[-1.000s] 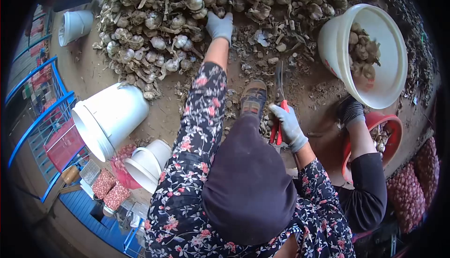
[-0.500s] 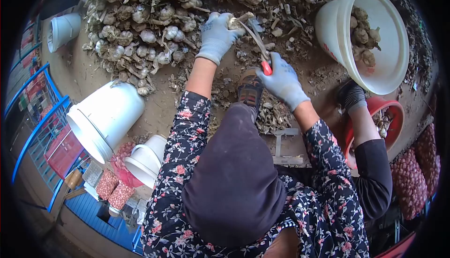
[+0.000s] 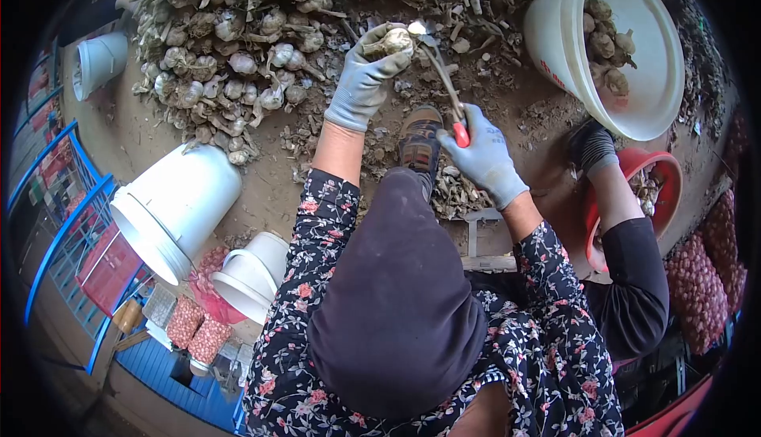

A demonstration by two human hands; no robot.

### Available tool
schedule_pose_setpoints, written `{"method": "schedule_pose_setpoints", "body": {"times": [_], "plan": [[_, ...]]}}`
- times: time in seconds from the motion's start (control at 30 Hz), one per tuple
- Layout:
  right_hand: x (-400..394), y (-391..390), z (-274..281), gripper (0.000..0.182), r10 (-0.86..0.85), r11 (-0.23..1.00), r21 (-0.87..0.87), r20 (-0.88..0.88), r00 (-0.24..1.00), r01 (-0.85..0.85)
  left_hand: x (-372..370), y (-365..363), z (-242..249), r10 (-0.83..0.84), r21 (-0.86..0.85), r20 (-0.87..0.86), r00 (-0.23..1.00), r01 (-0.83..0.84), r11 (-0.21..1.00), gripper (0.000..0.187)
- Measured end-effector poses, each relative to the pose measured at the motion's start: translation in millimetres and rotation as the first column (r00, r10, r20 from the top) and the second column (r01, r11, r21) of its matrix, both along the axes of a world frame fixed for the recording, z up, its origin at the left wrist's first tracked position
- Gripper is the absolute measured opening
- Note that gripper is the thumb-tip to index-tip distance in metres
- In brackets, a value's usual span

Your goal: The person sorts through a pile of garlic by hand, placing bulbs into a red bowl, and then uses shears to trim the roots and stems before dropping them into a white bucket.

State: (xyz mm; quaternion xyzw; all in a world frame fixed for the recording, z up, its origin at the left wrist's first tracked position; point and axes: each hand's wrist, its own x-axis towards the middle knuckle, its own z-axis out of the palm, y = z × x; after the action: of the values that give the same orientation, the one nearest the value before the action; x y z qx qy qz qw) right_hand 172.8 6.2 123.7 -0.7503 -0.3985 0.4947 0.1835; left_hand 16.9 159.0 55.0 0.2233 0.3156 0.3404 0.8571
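Note:
My left hand [image 3: 366, 76], in a grey-blue work glove, is closed around a garlic bulb [image 3: 388, 44]. My right hand [image 3: 482, 154], gloved alike, grips the red handle of a pair of shears [image 3: 444, 77]. The metal blades point up and left, their tips right beside the bulb's cut end. Beyond both hands lies a large heap of garlic bulbs [image 3: 238, 60] with dry stalks. Cut stalk pieces and husk scraps [image 3: 460, 191] are scattered on the ground below the shears.
A white bucket [image 3: 547, 48] holding several bulbs tilts at the upper right; a red basin [image 3: 670, 191] with garlic is below it. White buckets [image 3: 186, 199] stand at left. Filled mesh sacks [image 3: 697, 286] lie at the right edge. My shoe [image 3: 420, 139] is between my arms.
My left hand has turned over, showing the bulb in its palm. The long stalk at the blades is gone from the bulb. My right hand and shears have shifted slightly downward.

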Motion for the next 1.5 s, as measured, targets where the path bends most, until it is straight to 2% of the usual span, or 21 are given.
{"method": "schedule_pose_setpoints", "body": {"times": [0.07,0.13,0.17,0.27,0.33,0.4,0.47,0.5,0.53,0.63,0.73,0.93,1.07,1.13,1.2,1.23,1.27,1.33,1.4,1.47,1.5], "plan": [[-0.1,7.5,0.1,0.050,0.037,0.999,-0.035,0.011,0.999,-0.036,2.1,-4.3,5.3,-0.061,0.075,-0.036,0.998,0.063,0.995,0.045],[-1.4,10.2,-2.8,0.046,0.084,0.979,0.168,0.169,0.982,-0.113,7.4,-8.2,4.7,-0.034,0.017,-0.046,0.998,0.034,0.999,0.047],[-0.8,11.3,-1.6,0.046,0.081,0.980,0.167,0.165,0.983,-0.109,7.1,-10.1,3.0,-0.040,0.004,0.013,0.999,0.040,0.999,0.046],[4.1,15.9,1.7,0.043,0.170,0.985,0.010,0.150,0.974,-0.173,11.5,-13.2,2.7,-0.034,-0.003,0.064,0.997,0.034,0.999,0.046],[5.7,17.0,0.9,0.040,0.200,0.967,-0.183,0.118,0.973,-0.177,14.7,-13.7,3.4,-0.031,-0.040,-0.056,0.998,0.028,0.999,0.040],[8.4,12.0,-5.4,0.039,0.162,0.977,-0.156,0.103,0.981,-0.145,21.4,-16.8,3.9,-0.034,0.008,-0.152,0.988,0.035,0.999,0.036],[10.1,8.9,-6.1,0.039,0.121,0.986,-0.127,0.087,0.989,-0.110,27.2,-21.5,7.6,-0.074,-0.125,-0.199,0.977,0.050,0.991,0.034],[9.4,5.7,-3.9,0.038,0.085,0.996,-0.023,0.102,0.991,-0.083,34.3,-25.9,3.5,0.022,-0.084,-0.035,0.999,-0.025,0.996,0.032],[9.9,3.3,-2.3,0.037,0.049,0.995,0.082,0.115,0.992,-0.058,35.2,-27.9,3.6,0.015,-0.085,-0.036,0.999,-0.019,0.996,0.032],[14.8,0.3,-2.4,0.038,0.064,0.988,0.124,0.176,0.982,-0.087,37.3,-32.1,1.5,0.039,-0.083,0.008,0.999,-0.038,0.996,0.033],[19.4,-1.4,-2.9,0.040,0.107,0.994,-0.046,0.140,0.984,-0.101,39.8,-34.5,-2.2,0.000,-0.052,0.021,1.000,0.001,0.999,0.031],[26.9,-6.9,-0.4,0.041,-0.029,0.999,-0.023,-0.047,0.998,0.028,73.4,-37.1,17.8,0.040,-0.035,-0.080,0.996,-0.043,0.998,0.030],[31.4,-6.0,2.4,0.043,-0.068,0.998,-0.011,0.005,0.998,0.068,86.4,-31.4,19.7,0.056,-0.010,-0.144,0.988,-0.058,0.998,0.020],[32.9,-8.1,0.5,0.042,-0.059,0.998,0.005,0.013,0.998,0.059,79.7,-27.6,31.0,-0.028,-0.047,-0.190,0.981,0.020,0.999,0.034],[33.1,-9.6,0.5,0.041,-0.053,0.998,0.018,0.018,0.998,0.053,78.7,-22.3,45.7,-0.018,0.303,-0.559,0.829,0.225,0.926,0.043],[33.2,-10.4,2.1,0.040,-0.027,1.000,-0.010,0.028,0.999,0.027,75.1,-13.1,44.7,0.184,0.565,-0.760,0.623,0.495,0.660,0.055],[33.1,-11.7,3.3,0.039,0.002,0.999,-0.038,0.036,0.999,-0.001,72.3,-14.5,44.9,0.181,0.563,-0.761,0.623,0.496,0.661,0.055],[30.4,-14.1,2.5,0.036,0.022,0.999,-0.046,0.066,0.998,-0.019,66.7,-17.1,53.5,0.278,0.308,-0.933,0.231,0.911,0.276,0.054],[28.3,-13.1,2.4,0.033,0.030,0.999,-0.043,0.102,0.994,-0.026,72.5,-18.1,52.1,0.263,0.278,-0.945,0.192,0.896,0.345,0.045],[28.3,-15.4,1.3,0.032,0.075,0.994,-0.084,0.112,0.991,-0.066,77.1,-21.8,37.5,0.309,0.400,-0.909,0.280,0.798,0.452,0.031],[26.3,-23.5,-0.2,0.032,0.077,0.993,-0.095,0.109,0.991,-0.067,74.1,-21.0,30.6,0.264,0.376,-0.921,0.285,0.823,0.425,0.021]]}}
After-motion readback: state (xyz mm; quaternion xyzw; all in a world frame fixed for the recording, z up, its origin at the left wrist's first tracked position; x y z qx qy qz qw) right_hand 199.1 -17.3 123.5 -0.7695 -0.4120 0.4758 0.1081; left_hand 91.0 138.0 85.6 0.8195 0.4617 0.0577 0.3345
